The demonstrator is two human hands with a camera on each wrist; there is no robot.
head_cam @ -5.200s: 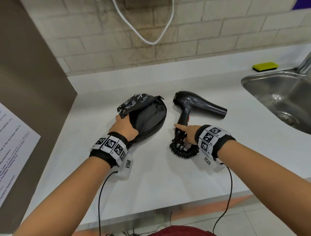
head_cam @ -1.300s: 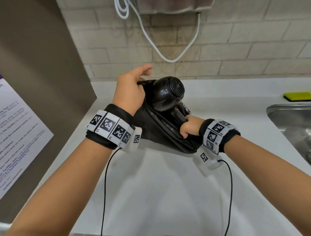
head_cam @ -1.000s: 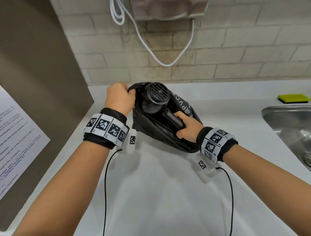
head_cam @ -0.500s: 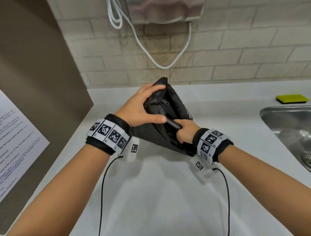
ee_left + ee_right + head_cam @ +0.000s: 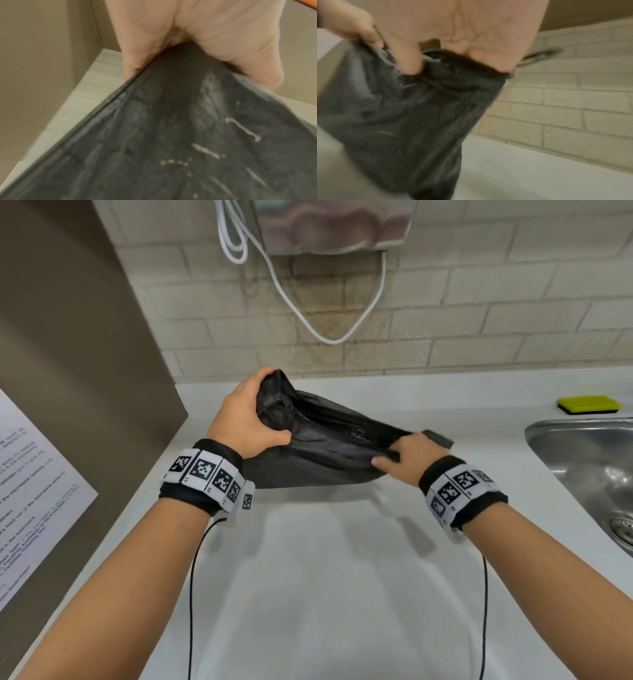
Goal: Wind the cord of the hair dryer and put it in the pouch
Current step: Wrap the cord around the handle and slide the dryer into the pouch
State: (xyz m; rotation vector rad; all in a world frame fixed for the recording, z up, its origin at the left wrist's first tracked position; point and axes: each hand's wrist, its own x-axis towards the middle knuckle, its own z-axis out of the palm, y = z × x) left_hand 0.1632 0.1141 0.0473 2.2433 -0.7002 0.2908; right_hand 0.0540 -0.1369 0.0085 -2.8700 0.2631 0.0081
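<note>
The black pouch [image 5: 318,446] hangs stretched between my two hands just above the white counter [image 5: 325,577]. My left hand [image 5: 251,419] grips its left end by the zipper. My right hand [image 5: 407,455] pinches its right end, where a short black tab [image 5: 438,438] sticks out. The hair dryer and its cord are hidden, with nothing of them showing outside the pouch. Both wrist views are blurred: the left hand [image 5: 180,40] holds the pouch [image 5: 171,135] edge, and the right hand [image 5: 445,40] has fingers curled over bunched pouch fabric [image 5: 411,115].
A steel sink [image 5: 589,470] lies at the right, with a yellow-green sponge [image 5: 589,405] on the ledge behind it. A brown side panel [image 5: 68,354] with a printed sheet [image 5: 27,501] bounds the left. White cable [image 5: 308,302] hangs from a wall unit above.
The dryer has gone fully inside the pouch. My right hand came out of the opening and took hold of the right end, and the two hands pulled the pouch out lengthwise.
</note>
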